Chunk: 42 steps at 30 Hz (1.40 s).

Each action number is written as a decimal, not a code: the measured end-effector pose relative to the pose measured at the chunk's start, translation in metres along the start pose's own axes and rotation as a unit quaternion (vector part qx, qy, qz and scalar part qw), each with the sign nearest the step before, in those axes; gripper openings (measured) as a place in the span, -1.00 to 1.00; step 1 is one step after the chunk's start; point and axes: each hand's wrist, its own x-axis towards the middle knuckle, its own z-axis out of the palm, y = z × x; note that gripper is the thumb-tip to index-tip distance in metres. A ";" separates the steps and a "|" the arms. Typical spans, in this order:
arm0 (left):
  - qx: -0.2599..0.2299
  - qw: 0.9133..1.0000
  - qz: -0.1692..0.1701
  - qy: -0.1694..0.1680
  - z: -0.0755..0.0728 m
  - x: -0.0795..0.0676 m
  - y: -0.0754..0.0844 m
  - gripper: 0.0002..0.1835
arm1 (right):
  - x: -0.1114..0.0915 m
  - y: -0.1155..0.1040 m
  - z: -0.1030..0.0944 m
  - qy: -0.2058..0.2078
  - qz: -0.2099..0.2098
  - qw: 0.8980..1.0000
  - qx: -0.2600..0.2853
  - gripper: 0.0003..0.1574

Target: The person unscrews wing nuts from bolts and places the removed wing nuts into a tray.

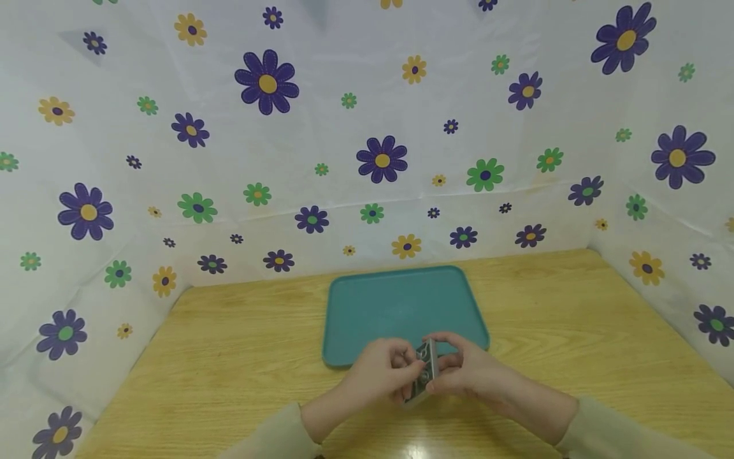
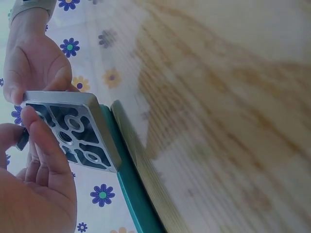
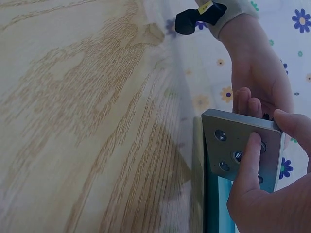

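Holding metal plate upright just above near table, L hand & R hand both pinching its edges w/ curled fingers—best keep it steady, square; teal tray lies just beyond.

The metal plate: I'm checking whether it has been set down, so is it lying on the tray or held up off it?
Held up. Both hands, left and right, pinch the metal plate on edge above the table, in front of the tray.
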 end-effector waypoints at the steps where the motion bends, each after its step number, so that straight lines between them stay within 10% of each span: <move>1: -0.004 1.000 -0.005 0.003 0.001 0.000 0.000 -0.75 | 0.000 0.000 0.000 0.000 0.000 1.000 -0.002 0.16; 17: -0.043 0.997 -0.055 0.013 0.003 -0.002 0.002 -0.66 | 0.000 0.004 0.000 0.003 -0.005 1.000 -0.022 0.17; 32: 0.020 0.997 0.057 -0.037 -0.007 -0.008 -0.006 -0.75 | 0.000 0.001 -0.002 -0.008 -0.003 1.000 0.004 0.16; 42: 0.005 0.998 0.042 -0.039 -0.007 -0.007 -0.001 -0.83 | 0.001 0.000 -0.002 -0.005 0.007 1.000 0.005 0.15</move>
